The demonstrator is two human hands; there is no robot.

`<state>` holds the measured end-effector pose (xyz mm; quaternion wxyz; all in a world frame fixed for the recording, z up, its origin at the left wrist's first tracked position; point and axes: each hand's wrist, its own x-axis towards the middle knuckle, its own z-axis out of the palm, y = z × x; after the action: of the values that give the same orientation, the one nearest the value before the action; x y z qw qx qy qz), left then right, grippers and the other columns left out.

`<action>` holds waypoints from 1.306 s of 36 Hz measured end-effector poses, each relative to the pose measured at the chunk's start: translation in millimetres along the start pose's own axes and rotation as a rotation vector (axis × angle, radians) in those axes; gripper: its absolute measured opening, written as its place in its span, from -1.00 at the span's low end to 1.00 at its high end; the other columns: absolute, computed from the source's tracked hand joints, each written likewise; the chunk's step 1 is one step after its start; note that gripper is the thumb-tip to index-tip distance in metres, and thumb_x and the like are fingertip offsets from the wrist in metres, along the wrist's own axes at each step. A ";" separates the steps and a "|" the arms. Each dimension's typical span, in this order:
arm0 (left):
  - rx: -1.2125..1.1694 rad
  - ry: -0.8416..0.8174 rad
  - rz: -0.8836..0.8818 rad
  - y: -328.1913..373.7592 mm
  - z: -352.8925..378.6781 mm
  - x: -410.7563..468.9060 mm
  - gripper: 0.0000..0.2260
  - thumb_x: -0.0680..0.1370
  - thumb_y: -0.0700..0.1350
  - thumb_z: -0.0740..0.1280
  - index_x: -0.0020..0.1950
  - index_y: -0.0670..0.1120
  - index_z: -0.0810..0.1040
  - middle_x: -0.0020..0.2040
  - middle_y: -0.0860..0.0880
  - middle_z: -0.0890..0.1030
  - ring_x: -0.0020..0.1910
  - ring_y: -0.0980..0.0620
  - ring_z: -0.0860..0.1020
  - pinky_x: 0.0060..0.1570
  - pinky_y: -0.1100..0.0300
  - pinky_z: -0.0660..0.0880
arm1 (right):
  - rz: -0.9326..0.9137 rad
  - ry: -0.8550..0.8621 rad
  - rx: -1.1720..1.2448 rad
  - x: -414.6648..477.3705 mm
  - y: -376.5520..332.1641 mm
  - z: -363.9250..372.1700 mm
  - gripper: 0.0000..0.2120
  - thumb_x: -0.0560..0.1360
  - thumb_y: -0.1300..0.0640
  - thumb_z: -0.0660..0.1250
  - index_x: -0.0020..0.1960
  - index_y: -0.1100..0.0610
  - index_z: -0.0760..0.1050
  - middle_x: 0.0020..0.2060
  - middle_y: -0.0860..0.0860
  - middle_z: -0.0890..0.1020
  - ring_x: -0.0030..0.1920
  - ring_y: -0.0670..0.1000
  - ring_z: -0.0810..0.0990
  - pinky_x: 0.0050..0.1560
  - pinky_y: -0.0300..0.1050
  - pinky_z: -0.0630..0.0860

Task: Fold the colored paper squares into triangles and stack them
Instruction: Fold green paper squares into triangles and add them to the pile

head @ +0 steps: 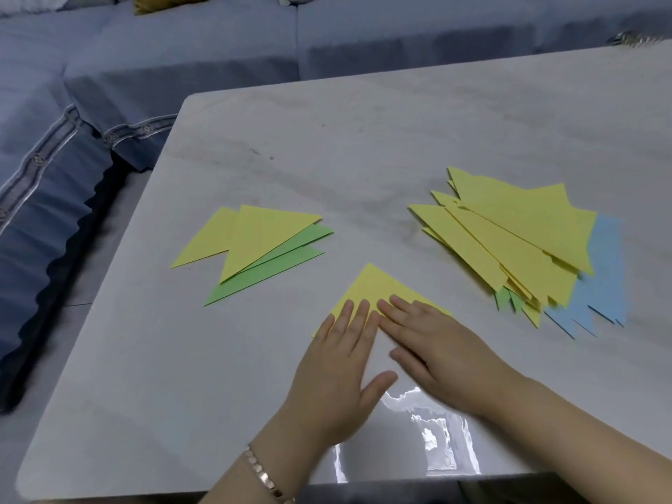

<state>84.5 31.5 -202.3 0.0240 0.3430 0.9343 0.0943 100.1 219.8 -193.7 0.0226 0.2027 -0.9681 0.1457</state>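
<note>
hands: left hand (338,361) and right hand (436,343) lay flat, pressing yellow triangle (371,285)
stack (262,245): sat up-left, left hand was closer

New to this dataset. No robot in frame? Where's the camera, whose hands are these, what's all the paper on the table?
No robot here: a person works bare-handed. The single picture comes from a wide-angle camera worn on their head, looking forward and down. The left hand and right hand lie flat with straight fingers, pressing a yellow paper onto the table. The part of it that shows is a triangular point. Nothing is gripped. To the person's left sits a small pile of yellow and green triangles. To the right is a larger, looser heap of yellow, green and blue paper. A blue sofa stands behind the table.
</note>
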 end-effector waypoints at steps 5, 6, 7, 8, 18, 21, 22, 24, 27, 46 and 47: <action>0.018 -0.014 0.052 -3.6 -0.8 -1.8 -0.36 0.57 0.31 -0.09 0.48 -0.08 0.23 0.48 -0.12 0.24 0.46 -0.12 0.19 0.33 0.01 0.10 | 0.062 0.004 -0.068 -11.3 -4.7 -0.8 -0.44 0.62 -0.08 -0.17 0.29 0.15 0.46 0.29 0.04 0.48 0.31 0.02 0.44 0.32 -0.15 0.19; 0.011 -0.018 0.052 -3.8 -1.3 -2.0 -0.36 0.56 0.32 -0.08 0.48 -0.06 0.22 0.49 -0.11 0.23 0.47 -0.12 0.17 0.34 0.01 0.09 | 0.080 0.008 -0.076 -13.5 -4.4 -1.6 -0.44 0.62 -0.08 -0.17 0.29 0.16 0.47 0.29 0.05 0.49 0.30 0.03 0.45 0.32 -0.15 0.19; 0.005 -0.022 0.048 -3.9 -1.8 -2.1 -0.37 0.56 0.32 -0.08 0.49 -0.04 0.22 0.49 -0.11 0.22 0.47 -0.12 0.17 0.34 0.01 0.09 | 0.097 0.011 -0.089 -15.8 -3.9 -2.8 -0.43 0.62 -0.08 -0.17 0.27 0.16 0.48 0.28 0.05 0.50 0.29 0.04 0.46 0.32 -0.15 0.18; 0.004 -0.025 0.041 -4.1 -2.5 -2.0 -0.37 0.56 0.33 -0.08 0.48 -0.03 0.22 0.49 -0.10 0.22 0.47 -0.12 0.18 0.33 0.00 0.09 | 0.114 0.010 -0.104 -18.0 -3.1 -4.1 -0.43 0.62 -0.08 -0.17 0.26 0.17 0.49 0.27 0.06 0.51 0.29 0.04 0.46 0.32 -0.15 0.17; -0.005 -0.051 -0.010 -8.1 -12.4 -8.8 -0.41 0.59 0.25 -0.12 0.37 -0.06 0.42 0.40 -0.04 0.39 0.39 -0.05 0.34 0.29 0.05 0.18 | 0.257 0.044 -0.181 -43.5 11.8 -14.9 -0.45 0.61 -0.08 -0.12 0.26 0.20 0.49 0.28 0.07 0.49 0.32 0.01 0.42 0.37 -0.02 0.14; -0.005 -0.027 -0.042 -13.3 -18.6 -16.1 -0.42 0.61 0.21 -0.13 0.31 -0.08 0.49 0.35 -0.02 0.46 0.34 -0.04 0.41 0.27 0.10 0.21 | 0.296 0.082 -0.190 -44.9 9.9 -13.1 -0.47 0.59 -0.07 -0.08 0.24 0.21 0.51 0.27 0.09 0.50 0.33 -0.02 0.34 0.35 0.00 0.15; -0.012 -0.019 -0.063 -14.4 -20.6 -18.8 -0.42 0.62 0.20 -0.13 0.28 -0.09 0.52 0.33 -0.03 0.48 0.31 -0.05 0.44 0.27 0.12 0.22 | 0.304 0.088 -0.195 -45.1 9.5 -12.5 -0.46 0.59 -0.07 -0.09 0.23 0.21 0.51 0.27 0.09 0.50 0.32 -0.02 0.35 0.34 0.00 0.16; -0.017 0.017 -0.112 -17.0 -23.6 -24.4 -0.42 0.63 0.17 -0.12 0.22 -0.13 0.57 0.28 -0.05 0.53 0.26 -0.07 0.50 0.24 0.12 0.25 | 0.314 0.090 -0.203 -44.9 8.8 -12.2 -0.45 0.59 -0.08 -0.11 0.22 0.20 0.52 0.27 0.08 0.51 0.31 0.00 0.40 0.33 0.01 0.18; -0.016 0.072 -0.195 -24.7 -26.9 -35.2 -0.41 0.63 0.15 -0.10 0.15 -0.18 0.61 0.23 -0.09 0.56 0.21 -0.11 0.54 0.20 0.10 0.29 | 0.320 0.073 -0.213 -44.9 8.9 -12.0 -0.45 0.59 -0.07 -0.12 0.22 0.20 0.52 0.26 0.08 0.51 0.30 0.02 0.44 0.33 -0.01 0.18; -0.335 0.071 -0.691 -5.8 -60.7 45.6 -0.42 0.43 0.17 0.37 0.35 0.01 0.26 0.04 0.04 0.49 0.07 -0.01 0.47 -0.11 0.16 0.36 | 0.336 0.137 -0.111 -44.1 5.8 -10.9 -0.52 0.55 -0.02 -0.01 0.17 0.22 0.54 0.22 0.10 0.55 0.24 0.07 0.50 0.29 -0.08 0.21; -0.337 0.034 -0.685 -6.6 -59.7 47.7 -0.45 0.43 0.15 0.37 0.33 0.01 0.28 0.02 0.04 0.50 0.04 0.00 0.47 -0.14 0.17 0.34 | 0.333 0.138 -0.112 -44.2 6.4 -11.4 -0.54 0.51 -0.01 0.04 0.17 0.21 0.55 0.21 0.10 0.56 0.23 0.07 0.51 0.28 -0.08 0.21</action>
<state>37.3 47.8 -144.1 0.0946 0.0004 0.9664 0.2390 137.9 245.8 -189.1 0.0758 0.0276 -0.9910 0.1068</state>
